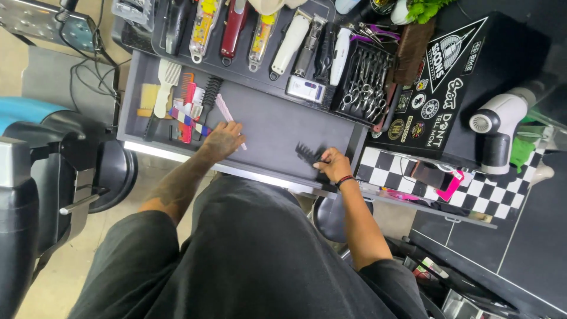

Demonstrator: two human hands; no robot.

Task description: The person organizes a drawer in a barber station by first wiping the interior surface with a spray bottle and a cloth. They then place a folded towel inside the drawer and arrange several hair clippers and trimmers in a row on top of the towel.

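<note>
Right hand (334,166) clamped on black comb (308,155); comb juts left of hand, teeth pointing away, lying on dark tray (271,127). One black comb. Left hand (222,140) palm down, fingers loosely spread over pink razor (229,120); razor runs out beyond fingertips; grip cannot be told. One razor. Left of left hand: cluster of combs and brushes (180,103), count unclear. Beyond both hands: row of clippers (248,29), roughly eight. Far right of right hand: one white hair dryer (502,121).
</note>
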